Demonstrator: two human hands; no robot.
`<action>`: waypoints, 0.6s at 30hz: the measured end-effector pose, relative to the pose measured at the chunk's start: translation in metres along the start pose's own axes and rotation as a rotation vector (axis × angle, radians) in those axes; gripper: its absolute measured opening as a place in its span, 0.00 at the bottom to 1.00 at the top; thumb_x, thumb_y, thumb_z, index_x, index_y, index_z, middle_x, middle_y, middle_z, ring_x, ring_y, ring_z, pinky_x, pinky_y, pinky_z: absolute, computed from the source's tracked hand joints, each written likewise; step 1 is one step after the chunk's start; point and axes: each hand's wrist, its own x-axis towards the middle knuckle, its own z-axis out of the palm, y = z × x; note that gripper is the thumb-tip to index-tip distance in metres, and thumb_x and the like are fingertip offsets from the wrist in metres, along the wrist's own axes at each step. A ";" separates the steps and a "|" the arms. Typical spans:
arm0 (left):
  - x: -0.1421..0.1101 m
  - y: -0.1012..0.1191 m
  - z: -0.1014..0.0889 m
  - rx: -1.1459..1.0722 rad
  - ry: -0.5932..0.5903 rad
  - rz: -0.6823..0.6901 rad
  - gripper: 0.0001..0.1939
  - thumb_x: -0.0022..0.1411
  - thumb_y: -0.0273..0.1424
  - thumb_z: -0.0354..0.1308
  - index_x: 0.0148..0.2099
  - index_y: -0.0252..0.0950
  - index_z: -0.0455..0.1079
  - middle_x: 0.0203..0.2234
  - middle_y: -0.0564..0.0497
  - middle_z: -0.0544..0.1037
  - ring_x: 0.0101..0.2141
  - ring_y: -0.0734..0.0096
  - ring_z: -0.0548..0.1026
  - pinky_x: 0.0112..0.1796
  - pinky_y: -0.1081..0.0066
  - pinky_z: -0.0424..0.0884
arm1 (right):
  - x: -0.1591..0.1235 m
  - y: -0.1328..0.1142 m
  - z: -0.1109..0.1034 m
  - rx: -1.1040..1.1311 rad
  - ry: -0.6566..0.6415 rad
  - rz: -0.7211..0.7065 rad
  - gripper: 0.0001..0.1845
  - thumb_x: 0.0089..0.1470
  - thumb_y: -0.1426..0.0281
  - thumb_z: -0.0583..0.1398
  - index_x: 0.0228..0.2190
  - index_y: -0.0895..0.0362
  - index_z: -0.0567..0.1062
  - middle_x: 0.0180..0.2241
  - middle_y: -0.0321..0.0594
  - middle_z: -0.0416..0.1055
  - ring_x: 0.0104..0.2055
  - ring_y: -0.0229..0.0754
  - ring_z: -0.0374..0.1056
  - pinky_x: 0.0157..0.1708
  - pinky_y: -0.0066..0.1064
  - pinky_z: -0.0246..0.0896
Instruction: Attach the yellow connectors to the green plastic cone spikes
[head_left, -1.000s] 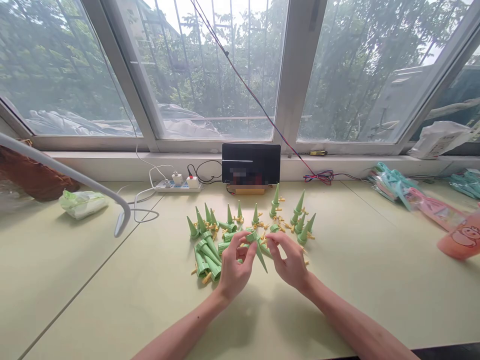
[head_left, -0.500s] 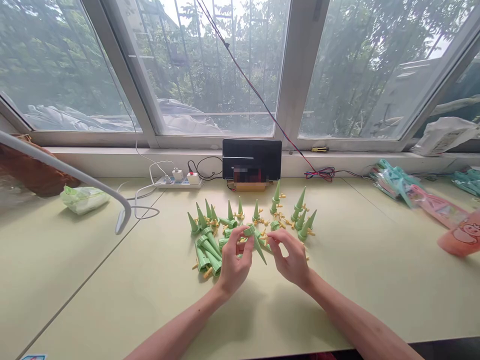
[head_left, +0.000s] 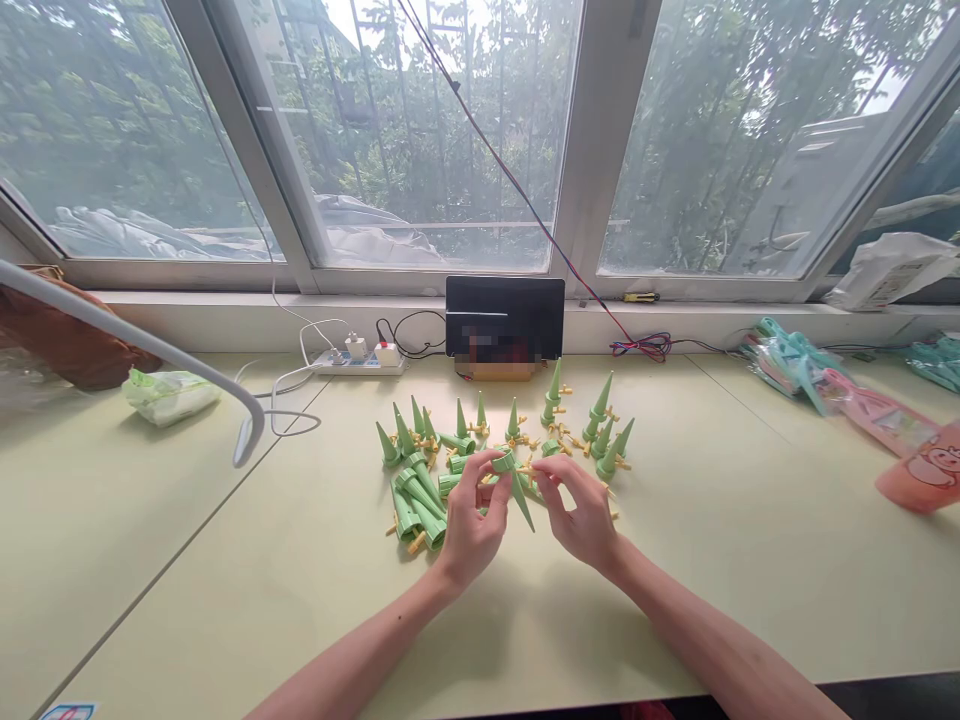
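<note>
Between thumb and fingers, my left hand (head_left: 476, 510) grips a green plastic plant watering spike (head_left: 520, 500), its wide collar up and its point slanting down to the right. My right hand (head_left: 581, 510) pinches a small yellow valve (head_left: 527, 470) close to the spike's collar; whether the two touch I cannot tell. Behind and left of my hands lie several more green spikes (head_left: 421, 492), some on their sides. Other spikes stand point up, such as the pair at the right (head_left: 615, 450), many with yellow valves at their sides.
A dark tablet (head_left: 504, 315) leans at the back of the table. To its left is a power strip (head_left: 360, 365) with white cables. A grey curved bar (head_left: 187, 370) crosses the left side. Plastic-wrapped items (head_left: 795, 365) and a pink cup (head_left: 922, 470) are at the right.
The yellow valve in my right hand has come slightly left, nearer the spike's collar. My left hand has barely shifted and keeps its hold on the spike.
</note>
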 end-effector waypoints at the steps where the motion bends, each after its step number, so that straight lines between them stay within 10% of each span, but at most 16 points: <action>1: 0.000 0.000 0.000 -0.001 -0.002 0.003 0.14 0.69 0.41 0.55 0.52 0.40 0.63 0.34 0.52 0.73 0.16 0.83 0.64 0.16 0.79 0.61 | 0.000 0.000 0.000 0.000 0.001 0.000 0.10 0.65 0.78 0.53 0.42 0.53 0.72 0.31 0.40 0.73 0.30 0.41 0.70 0.28 0.32 0.69; 18: -0.001 0.003 0.000 -0.020 -0.027 0.037 0.12 0.69 0.39 0.54 0.50 0.40 0.64 0.34 0.52 0.74 0.15 0.83 0.64 0.16 0.78 0.61 | -0.004 0.006 0.002 -0.001 -0.023 0.054 0.10 0.67 0.76 0.51 0.43 0.54 0.71 0.31 0.40 0.72 0.28 0.39 0.68 0.27 0.32 0.67</action>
